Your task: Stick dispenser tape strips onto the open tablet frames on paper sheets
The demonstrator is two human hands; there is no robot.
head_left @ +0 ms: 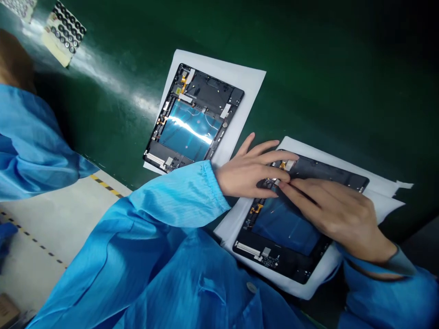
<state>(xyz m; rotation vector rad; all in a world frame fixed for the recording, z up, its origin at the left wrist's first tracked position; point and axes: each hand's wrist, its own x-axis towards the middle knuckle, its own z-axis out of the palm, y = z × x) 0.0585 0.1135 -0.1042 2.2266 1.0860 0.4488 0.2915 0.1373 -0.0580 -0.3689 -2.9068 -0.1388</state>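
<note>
An opened tablet frame with a blue panel lies on a white sheet near me. My left hand rests on its upper left corner, fingers stretched out flat. My right hand lies over the middle of the frame, its fingertips pressed on a small part by the top edge, right beside the left fingertips. Whether anything is pinched there is hidden. Both arms wear blue sleeves.
A second opened tablet frame lies on its own white sheet further left on the green table. A card of small black rings sits at the far left. Another person's blue sleeve is at the left edge.
</note>
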